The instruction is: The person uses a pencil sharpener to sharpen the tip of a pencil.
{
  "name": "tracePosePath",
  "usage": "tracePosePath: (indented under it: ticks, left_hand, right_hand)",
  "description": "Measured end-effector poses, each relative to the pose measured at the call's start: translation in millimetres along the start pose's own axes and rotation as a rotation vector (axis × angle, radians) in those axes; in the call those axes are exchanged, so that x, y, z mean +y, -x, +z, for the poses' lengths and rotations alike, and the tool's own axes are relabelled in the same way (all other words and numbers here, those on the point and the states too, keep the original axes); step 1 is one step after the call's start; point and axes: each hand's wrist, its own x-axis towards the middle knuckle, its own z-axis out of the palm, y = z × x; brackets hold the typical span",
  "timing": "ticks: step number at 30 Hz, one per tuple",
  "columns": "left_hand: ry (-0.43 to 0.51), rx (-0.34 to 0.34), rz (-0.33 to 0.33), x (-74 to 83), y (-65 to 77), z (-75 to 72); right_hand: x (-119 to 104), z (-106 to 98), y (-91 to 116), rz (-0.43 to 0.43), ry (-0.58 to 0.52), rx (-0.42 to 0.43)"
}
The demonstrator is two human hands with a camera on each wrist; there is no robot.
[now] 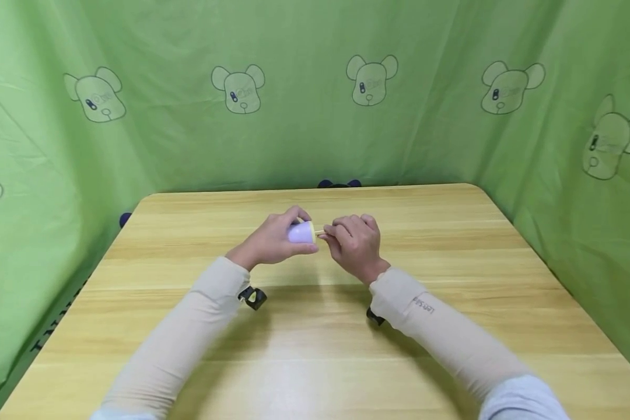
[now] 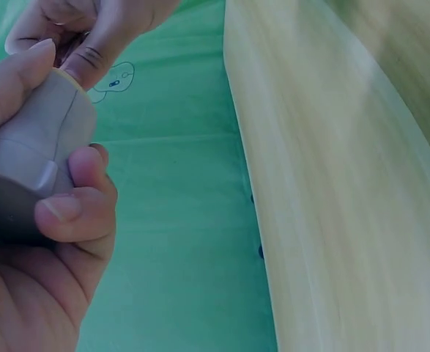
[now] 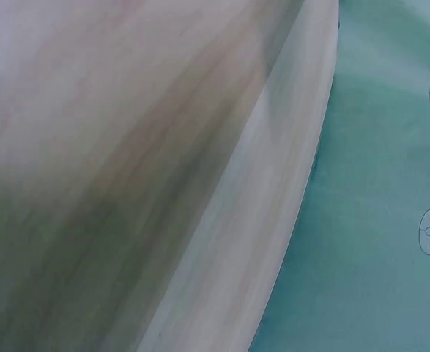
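My left hand (image 1: 275, 238) grips a small lavender cup-shaped object (image 1: 299, 233) with a pale yellow rim, held on its side above the table. Its rim faces right. A thin pale yellow stick (image 1: 319, 232) runs from the rim to my right hand (image 1: 354, 242), which pinches its other end between thumb and fingers. The left wrist view shows the object's body (image 2: 42, 136) with a dark end towards the palm and a small raised tab on its side. How deep the stick goes is hidden. Neither hand shows in the right wrist view.
Both hands are over a wooden table (image 1: 304, 338) with rounded far corners. Green curtains (image 1: 304, 134) printed with bear heads stand around its back and sides. A black wrist camera (image 1: 253, 297) hangs at the left cuff, another (image 1: 375, 317) at the right cuff.
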Motion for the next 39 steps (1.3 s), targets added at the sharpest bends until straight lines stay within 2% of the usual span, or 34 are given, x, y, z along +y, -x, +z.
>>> tracePosePath:
  ticks: [7,10,15,18,22,25,27,29,31,32,34,35,37,39]
  left_hand:
    - [0.024,-0.015,0.025,-8.0,-0.6,4.9]
    - [0.032,-0.041,0.043,-9.2,-1.8,7.2]
    - [0.041,-0.079,0.048,-7.8,-2.7,11.5]
    - [0.034,-0.08,0.048,-8.4,-2.9,13.4]
    - [0.008,-0.067,0.063,-10.7,-3.0,14.7]
    - [-0.02,-0.037,0.086,-13.3,-1.8,15.7]
    - [-0.058,-0.01,0.111,-15.5,-0.6,17.8]
    - [-0.11,-0.007,0.148,-16.9,1.1,21.1]
    - [-0.16,-0.009,0.187,-17.6,2.8,24.6]
    - [-0.175,-0.012,0.2,-17.9,3.5,25.8]
    - [-0.161,-0.013,0.195,-18.0,4.3,26.5]
    - [-0.139,-0.009,0.178,-18.1,4.1,26.1]
    - [-0.08,0.001,0.124,-19.0,2.9,23.6]
    - [-0.021,-0.001,0.069,-20.2,1.3,20.0]
  right_hand:
    - [1,2,3,-0.087,0.042,0.026]
    - [1,1,4,-0.116,0.056,0.02]
    - [0,-3,8,-0.114,0.04,-0.028]
    - [-1,-5,9,-0.072,0.026,-0.082]
    - [-6,-11,5,0.043,-0.024,-0.226]
    - [-11,-18,-7,0.202,-0.109,-0.461]
    - [-11,-22,-20,0.368,-0.209,-0.692]
    - [-8,-26,-34,0.584,-0.388,-0.935]
    - [-2,-28,-46,0.788,-0.541,-1.119]
    - [1,-29,-51,0.856,-0.595,-1.18]
    - [5,-29,-56,0.89,-0.642,-1.227]
    - [6,-29,-56,0.855,-0.621,-1.219]
    - [4,-29,-53,0.743,-0.53,-1.15]
    - [1,-28,-44,0.602,-0.42,-1.018]
